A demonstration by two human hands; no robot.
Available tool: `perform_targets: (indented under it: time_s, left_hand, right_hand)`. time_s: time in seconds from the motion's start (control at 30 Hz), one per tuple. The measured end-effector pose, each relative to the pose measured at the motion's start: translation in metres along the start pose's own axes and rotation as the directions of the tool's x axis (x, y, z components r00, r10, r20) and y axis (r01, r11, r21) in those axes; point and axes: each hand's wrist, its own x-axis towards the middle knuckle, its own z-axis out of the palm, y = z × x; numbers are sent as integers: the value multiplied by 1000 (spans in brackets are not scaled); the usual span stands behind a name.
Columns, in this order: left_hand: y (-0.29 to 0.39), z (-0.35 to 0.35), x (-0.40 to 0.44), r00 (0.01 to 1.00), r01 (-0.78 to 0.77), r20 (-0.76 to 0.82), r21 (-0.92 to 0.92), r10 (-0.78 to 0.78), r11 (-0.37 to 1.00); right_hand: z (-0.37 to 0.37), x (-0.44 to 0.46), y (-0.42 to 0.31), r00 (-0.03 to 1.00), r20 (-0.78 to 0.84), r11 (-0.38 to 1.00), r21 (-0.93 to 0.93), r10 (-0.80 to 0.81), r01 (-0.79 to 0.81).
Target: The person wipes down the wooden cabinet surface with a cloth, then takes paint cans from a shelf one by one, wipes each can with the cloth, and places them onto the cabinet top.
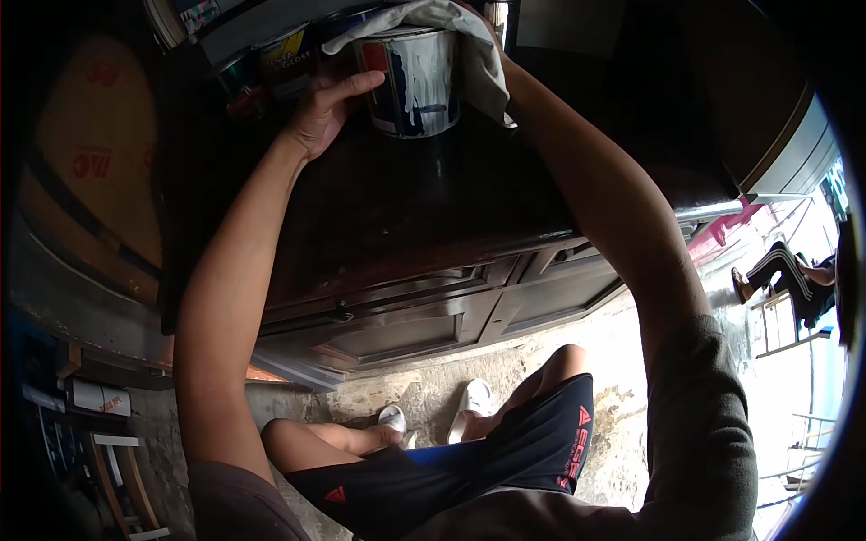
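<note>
A paint can (417, 86) with white drips down its side stands on the dark wooden cabinet top. My left hand (327, 113) is on the can's left side, its thumb stretched across the label and its other fingers mostly hidden behind. Over the can's rim and down its right side hangs a pale cloth (483, 77). My right hand (494, 36) is at the far right of the can, gripping the cloth, which covers most of its fingers.
Behind my left hand stands another can with yellow lettering (287, 56). The dark cabinet (406, 207) has panelled doors below. A brown board with red print (95, 135) is at the left. A seated person (794, 279) is at the far right.
</note>
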Motion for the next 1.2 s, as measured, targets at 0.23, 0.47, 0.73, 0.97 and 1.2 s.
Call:
perform_targets:
  time_s: [0.23, 0.47, 0.73, 0.97, 1.2]
  left_hand:
    - [3, -8, 0, 996, -21, -80, 223, 40, 975]
    - [3, 11, -8, 985, -99, -116, 214, 126, 972]
    - [-6, 36, -3, 971, -126, -110, 515, 211, 848]
    - [8, 16, -2, 998, 0, -56, 510, 33, 860]
    - [5, 14, -5, 996, 74, 16, 354, -85, 932]
  right_hand:
    - [16, -16, -4, 993, -72, 986, -142, -96, 86]
    - [34, 4, -32, 855, -55, 674, 643, 515, -365]
    - [23, -9, -8, 973, 93, 825, 518, 210, -227]
    - [20, 6, -20, 805, -135, 786, 360, 578, -503]
    - [34, -11, -17, 882, -49, 855, 279, 468, -438]
